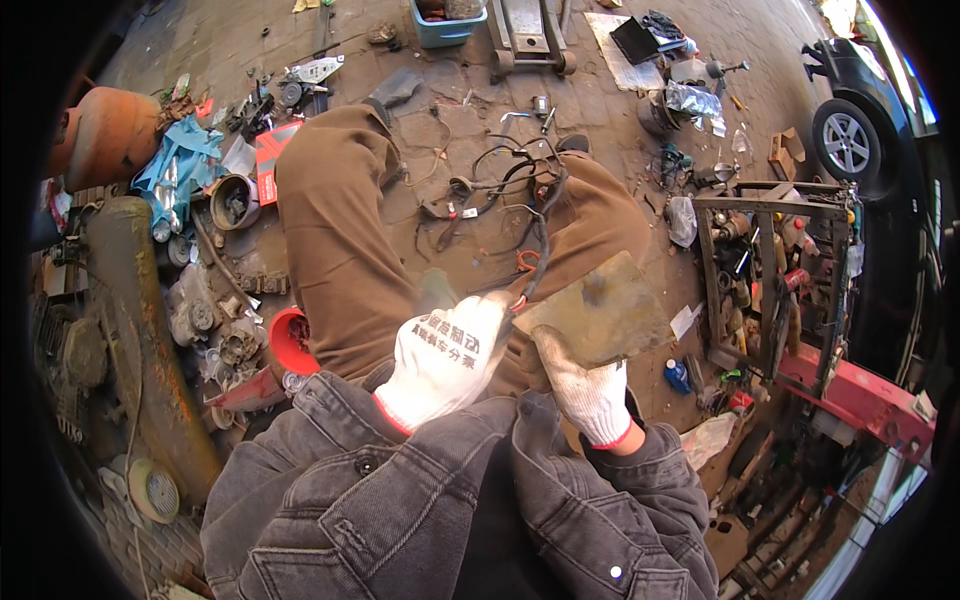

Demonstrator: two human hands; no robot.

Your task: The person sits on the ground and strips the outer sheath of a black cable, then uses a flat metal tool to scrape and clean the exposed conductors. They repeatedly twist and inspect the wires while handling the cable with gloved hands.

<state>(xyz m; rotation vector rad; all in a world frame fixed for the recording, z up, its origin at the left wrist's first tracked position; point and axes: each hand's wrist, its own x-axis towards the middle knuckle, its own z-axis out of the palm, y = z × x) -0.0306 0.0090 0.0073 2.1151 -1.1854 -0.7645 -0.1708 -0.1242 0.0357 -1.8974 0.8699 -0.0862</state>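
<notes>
Both my hands wear white work gloves with red cuffs and meet in front of my lap. My left hand [450,352] is closed on the near end of a dark wiring harness [543,245], where red and pale wires stick out. The harness runs up beside my right leg and spreads into loops and connectors on the floor between my feet. My right hand [582,388], its glove stained brown, grips a flat, dirty, greenish-brown plate [618,312] by its near left side. Its fingers partly hide under the plate, and the plate lies tilted over my right thigh.
Left are an orange-brown tank [112,138], a metal pot [236,202] and a red bowl [290,342]. A blue bin [448,32] and floor jack [530,40] stand ahead. Right are a rusty metal frame [770,200] of parts, a red beam [850,395] and a dark car [880,130].
</notes>
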